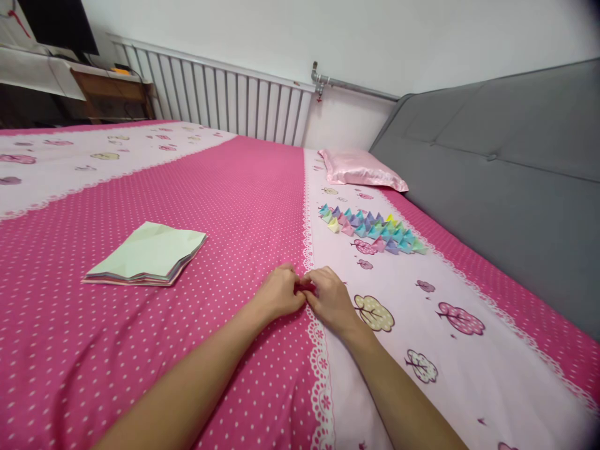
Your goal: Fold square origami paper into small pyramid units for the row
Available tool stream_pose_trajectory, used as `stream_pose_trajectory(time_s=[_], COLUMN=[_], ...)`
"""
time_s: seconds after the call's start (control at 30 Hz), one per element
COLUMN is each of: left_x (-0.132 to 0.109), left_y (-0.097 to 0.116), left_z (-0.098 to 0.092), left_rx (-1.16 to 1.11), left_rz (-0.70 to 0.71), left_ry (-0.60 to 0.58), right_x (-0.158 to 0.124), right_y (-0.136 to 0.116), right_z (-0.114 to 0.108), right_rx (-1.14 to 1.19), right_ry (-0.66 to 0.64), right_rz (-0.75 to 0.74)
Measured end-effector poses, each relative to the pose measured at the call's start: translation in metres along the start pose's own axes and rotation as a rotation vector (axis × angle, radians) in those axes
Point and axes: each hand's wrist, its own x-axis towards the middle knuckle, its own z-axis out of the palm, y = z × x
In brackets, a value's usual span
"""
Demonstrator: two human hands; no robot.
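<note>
Close together over the bed, my left hand [282, 292] and my right hand [328, 297] meet with fingers curled and fingertips nearly touching. Both are closed in a pinch. A dark pink patch shows between them, but I cannot tell whether it is a small piece of paper or the bedsheet. To the left lies a stack of square paper sheets [152, 250], pale green on top with other colours along the edges. Beyond my right hand, small folded paper boats [375, 231] in several pastel colours stand in rows on the sheet.
The pink and white patterned bedsheet [244, 187] spreads under everything. A pink pillow [360, 167] rests near the grey headboard [497, 137] on the right. A white radiator [220, 87] and a wooden desk [110, 90] with a dark monitor [59, 25] stand at the back.
</note>
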Motion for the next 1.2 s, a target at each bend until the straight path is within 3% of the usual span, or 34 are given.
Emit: stream_pose_trajectory(time_s=[0.23,0.33,0.47,0.57,0.7,0.9,1.2], left_x=[0.0,0.001,0.003,0.004,0.003,0.004,0.005], left_y=[0.002,0.001,0.002,0.009,0.019,0.017,0.012], left_z=[0.002,0.003,0.006,0.006,0.005,0.006,0.002], left_rx=[-0.004,-0.064,-0.458,-0.91,-1.246,-1.366,-1.426], left_rz=[-0.001,-0.015,-0.158,-0.278,-0.251,-0.266,-0.357], left_ry=[0.05,0.124,0.243,0.148,0.057,0.086,0.01], right_x=[0.0,0.0,0.0,0.0,-0.002,-0.005,-0.004], right_y=[0.002,0.001,-0.002,-0.007,-0.016,-0.018,-0.015], right_z=[0.003,0.001,0.0,0.0,0.003,0.008,0.003], right_rx=[-0.137,-0.167,-0.104,-0.033,0.031,0.098,0.293], right_ry=[-0.039,-0.007,0.181,0.321,0.39,0.349,0.271], right_rz=[-0.022,-0.007,0.11,0.195,0.241,0.254,0.292])
